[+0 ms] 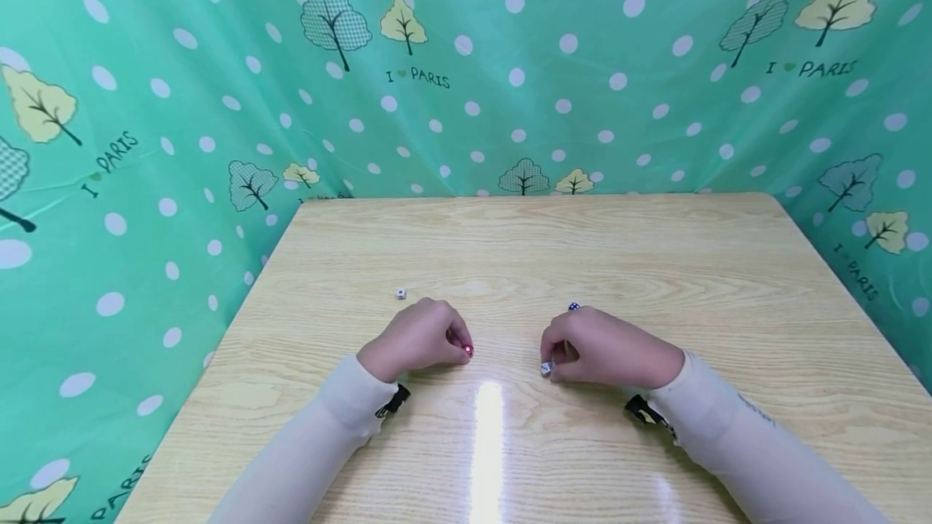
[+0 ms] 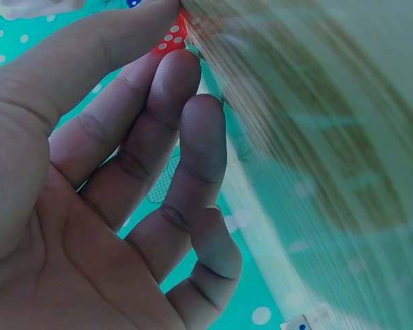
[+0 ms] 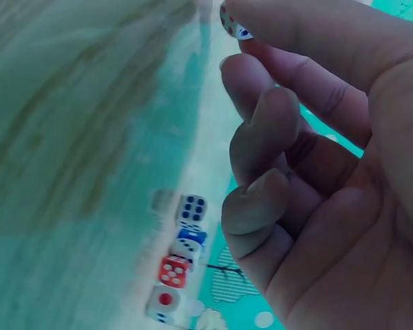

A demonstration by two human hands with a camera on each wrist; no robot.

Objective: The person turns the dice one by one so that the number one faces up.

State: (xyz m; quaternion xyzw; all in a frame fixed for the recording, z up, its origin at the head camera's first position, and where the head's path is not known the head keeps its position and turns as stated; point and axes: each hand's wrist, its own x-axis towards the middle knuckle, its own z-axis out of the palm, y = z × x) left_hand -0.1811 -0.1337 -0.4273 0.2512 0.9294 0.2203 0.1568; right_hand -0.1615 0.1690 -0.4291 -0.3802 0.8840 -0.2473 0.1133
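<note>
Now, left hand [image 1: 418, 335]: thumb and forefinger pinch a red die [image 1: 468, 351], spread just the die's width; the other fingers bend loosely.
Right hand [image 1: 607, 346]: thumb and fingertip pinch a white die [image 1: 547, 368]; the remaining fingers curl towards the palm.
Held dice: apart from each other, low over the wooden table [image 1: 539, 249]; from where I stand, I can't tell whether either touches it.
Beyond the left hand: a lone die [image 1: 400, 293], white, on the wood.
Behind the right hand: a blue die [image 1: 574, 306] peeks out; its wrist view shows lined-up dice [image 3: 173, 271], white, blue and red.
</note>
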